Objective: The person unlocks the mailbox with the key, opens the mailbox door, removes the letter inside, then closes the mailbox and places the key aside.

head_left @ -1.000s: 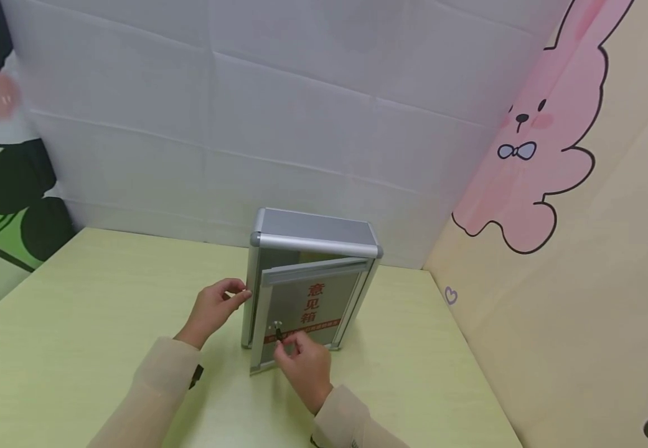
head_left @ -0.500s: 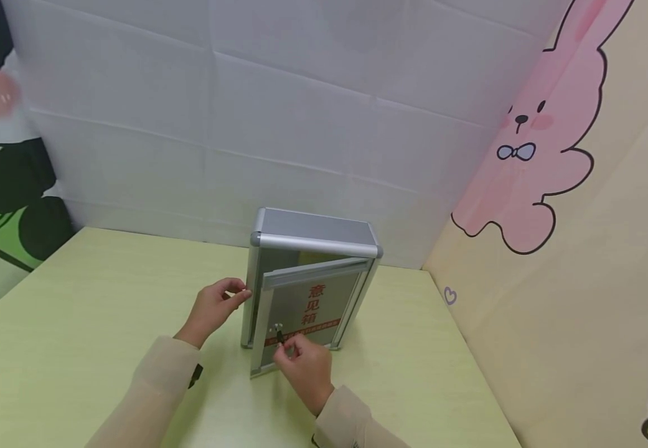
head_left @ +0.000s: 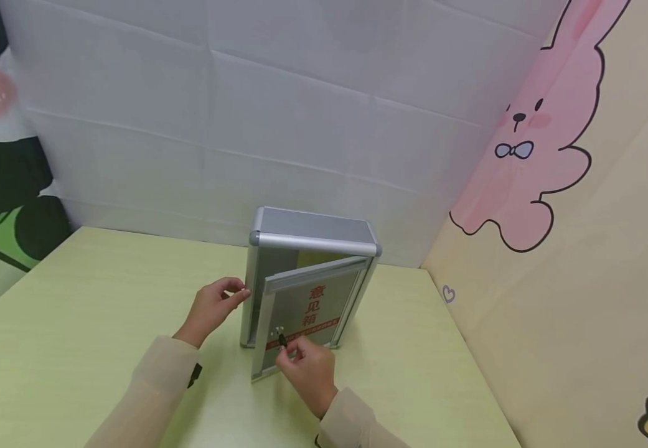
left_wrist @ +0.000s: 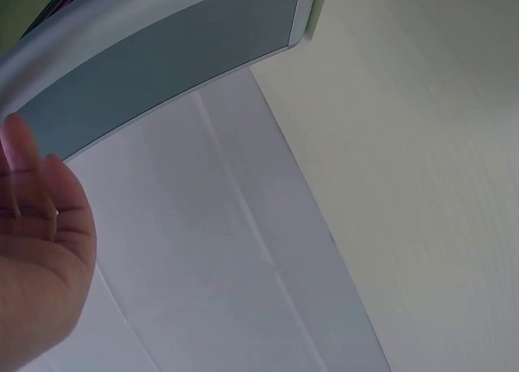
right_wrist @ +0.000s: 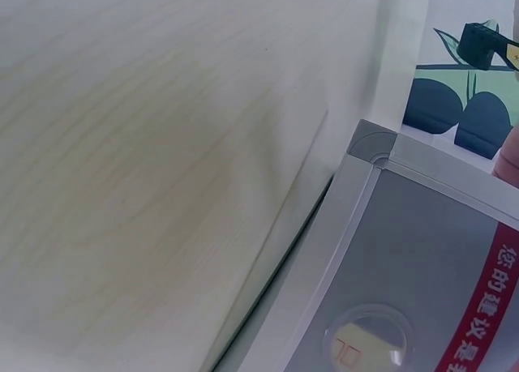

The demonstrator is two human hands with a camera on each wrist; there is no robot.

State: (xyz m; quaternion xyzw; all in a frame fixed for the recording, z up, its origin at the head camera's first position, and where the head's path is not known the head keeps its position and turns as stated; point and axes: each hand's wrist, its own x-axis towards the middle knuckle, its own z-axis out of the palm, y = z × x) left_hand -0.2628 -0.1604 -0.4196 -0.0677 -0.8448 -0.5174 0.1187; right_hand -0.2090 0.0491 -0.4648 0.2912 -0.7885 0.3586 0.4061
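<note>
A grey suggestion box (head_left: 315, 223) with silver edges stands on the table, its front door (head_left: 295, 305) swung partly outward. Red characters and a red strip mark the door. In the lock sits a black-headed key (head_left: 282, 340), which my right hand (head_left: 309, 370) pinches between thumb and index finger. My left hand (head_left: 217, 305) holds the left rim of the box by the thumb and fingertips. The left wrist view has that hand (left_wrist: 40, 275) against the box's side wall (left_wrist: 186, 64). A lower corner of the door (right_wrist: 373, 145) fills part of the right wrist view.
The pale yellow-green table (head_left: 105, 311) meets a whitish sheet wall (head_left: 290, 112) behind the box. A cream wall (head_left: 592, 298) with a pink rabbit picture (head_left: 553, 124) rises on the right. Something yellow (head_left: 315, 258) shows inside the box.
The door has swung slightly further outward, with my right hand and the key moving along a little. My left hand stays at the box's left rim.
</note>
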